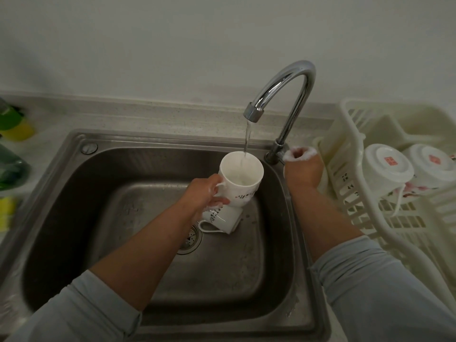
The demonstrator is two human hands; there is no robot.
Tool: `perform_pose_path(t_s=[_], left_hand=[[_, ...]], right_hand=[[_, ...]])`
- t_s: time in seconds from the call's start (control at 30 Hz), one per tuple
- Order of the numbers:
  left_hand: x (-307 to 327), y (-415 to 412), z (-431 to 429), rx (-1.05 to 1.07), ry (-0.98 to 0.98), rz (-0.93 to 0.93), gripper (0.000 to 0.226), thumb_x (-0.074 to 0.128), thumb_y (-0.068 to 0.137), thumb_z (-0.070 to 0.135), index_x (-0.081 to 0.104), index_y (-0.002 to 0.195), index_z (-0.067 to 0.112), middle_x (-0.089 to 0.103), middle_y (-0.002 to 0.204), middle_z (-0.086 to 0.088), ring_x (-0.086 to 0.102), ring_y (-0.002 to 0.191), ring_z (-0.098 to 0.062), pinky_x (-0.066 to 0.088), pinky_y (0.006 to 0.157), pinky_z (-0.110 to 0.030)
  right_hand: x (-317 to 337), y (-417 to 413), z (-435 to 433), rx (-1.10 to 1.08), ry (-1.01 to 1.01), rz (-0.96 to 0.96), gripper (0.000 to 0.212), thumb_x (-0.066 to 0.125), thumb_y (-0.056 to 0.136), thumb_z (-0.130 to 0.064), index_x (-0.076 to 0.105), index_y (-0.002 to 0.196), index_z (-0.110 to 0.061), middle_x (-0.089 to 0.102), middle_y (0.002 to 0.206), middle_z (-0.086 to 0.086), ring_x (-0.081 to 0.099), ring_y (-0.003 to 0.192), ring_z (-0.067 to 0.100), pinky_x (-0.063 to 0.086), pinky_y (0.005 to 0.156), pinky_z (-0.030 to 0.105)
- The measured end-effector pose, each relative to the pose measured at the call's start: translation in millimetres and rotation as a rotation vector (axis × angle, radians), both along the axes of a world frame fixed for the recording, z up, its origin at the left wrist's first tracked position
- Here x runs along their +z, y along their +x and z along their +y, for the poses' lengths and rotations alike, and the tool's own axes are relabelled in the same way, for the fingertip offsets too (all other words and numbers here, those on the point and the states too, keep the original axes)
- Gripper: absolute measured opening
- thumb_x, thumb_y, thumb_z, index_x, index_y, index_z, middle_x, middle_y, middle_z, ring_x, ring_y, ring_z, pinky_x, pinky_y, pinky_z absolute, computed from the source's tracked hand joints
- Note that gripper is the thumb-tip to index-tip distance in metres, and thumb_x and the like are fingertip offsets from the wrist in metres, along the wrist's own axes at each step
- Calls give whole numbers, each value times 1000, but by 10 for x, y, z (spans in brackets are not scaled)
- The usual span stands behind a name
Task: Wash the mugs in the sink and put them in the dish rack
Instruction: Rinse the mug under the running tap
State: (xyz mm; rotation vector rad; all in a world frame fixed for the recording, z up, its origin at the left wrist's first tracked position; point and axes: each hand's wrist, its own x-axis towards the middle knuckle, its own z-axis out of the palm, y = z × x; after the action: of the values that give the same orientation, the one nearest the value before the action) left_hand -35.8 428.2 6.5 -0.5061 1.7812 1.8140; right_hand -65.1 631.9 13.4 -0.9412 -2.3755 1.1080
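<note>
My left hand grips a white mug by its handle and holds it upright under the tap. A thin stream of water runs into the mug. A second white mug lies on its side on the sink floor, just below the held one. My right hand, soapy at the fingers, is closed on the tap handle at the base of the tap. Two white mugs lie bottom-up in the cream dish rack at the right.
The drain sits in the sink floor beside the lying mug. Green and yellow bottles and sponges stand on the counter at the far left. A pale wall rises behind the sink.
</note>
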Motion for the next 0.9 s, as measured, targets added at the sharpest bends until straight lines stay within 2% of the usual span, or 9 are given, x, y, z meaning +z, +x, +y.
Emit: perform_pose_path(t_s=[0.23,0.33,0.4,0.47,0.57,0.63,0.73,0.83,0.9], left_hand=[[-24,-7,-28,7,-77,65,21,49,92,20,58,97,2,63,95,-15,69,77,-24,50,69,-28],[-56,-4,-40,-1,-210,165,29,53,90,20,65,107,0,70,93,-12,69,88,-24,53,82,-34],[-57,10,-64,-28,-281,270,28,55,89,20,68,107,4,65,118,-2,67,92,-22,52,91,-40],[-40,33,-116,-38,-284,353,23,57,88,16,71,98,1,52,136,9,65,96,-19,51,92,-41],[-70,14,-217,-66,-196,408,24,63,82,16,73,89,-4,50,138,9,62,107,-18,51,94,-42],[-68,1,-293,-111,-102,354,23,59,88,15,71,99,-2,56,134,4,65,103,-24,52,92,-39],[-101,36,-423,-160,-49,204,21,50,94,17,68,101,8,66,117,-14,71,87,-27,51,91,-41],[-119,53,-434,-90,-10,117,21,45,95,17,65,98,12,66,113,-14,71,77,-24,52,82,-38],[-120,-22,-310,-105,-7,100,24,45,94,20,63,105,9,65,115,-13,70,83,-25,50,73,-30]], right_hand=[[44,59,-45,0,-2,42,17,58,88,-22,63,102,-12,58,84,-5,52,76,9,35,67,16],[27,131,-141,8,-25,95,16,57,89,-21,64,97,-9,57,81,-4,52,75,10,31,60,14],[0,191,-255,159,-195,71,17,58,90,-21,64,98,-8,59,83,-2,54,76,11,37,61,18],[13,260,-402,326,-525,-29,17,55,94,-26,63,102,-14,58,87,0,55,75,12,43,65,26],[-3,296,-521,363,-1070,-208,19,49,94,-37,53,110,-27,58,110,4,59,96,20,47,80,38],[-90,297,-532,367,-1281,-218,33,46,94,-38,45,125,-27,52,124,8,55,110,29,47,88,46],[-164,317,-655,376,-1376,-294,33,43,95,-39,43,125,-26,50,121,10,52,101,29,46,83,46],[-184,246,-785,296,-1303,-430,30,44,91,-47,46,115,-29,53,102,7,50,90,29,44,81,43],[-238,159,-696,240,-1304,-414,41,46,88,-51,49,120,-25,55,109,10,52,96,32,46,83,45]])
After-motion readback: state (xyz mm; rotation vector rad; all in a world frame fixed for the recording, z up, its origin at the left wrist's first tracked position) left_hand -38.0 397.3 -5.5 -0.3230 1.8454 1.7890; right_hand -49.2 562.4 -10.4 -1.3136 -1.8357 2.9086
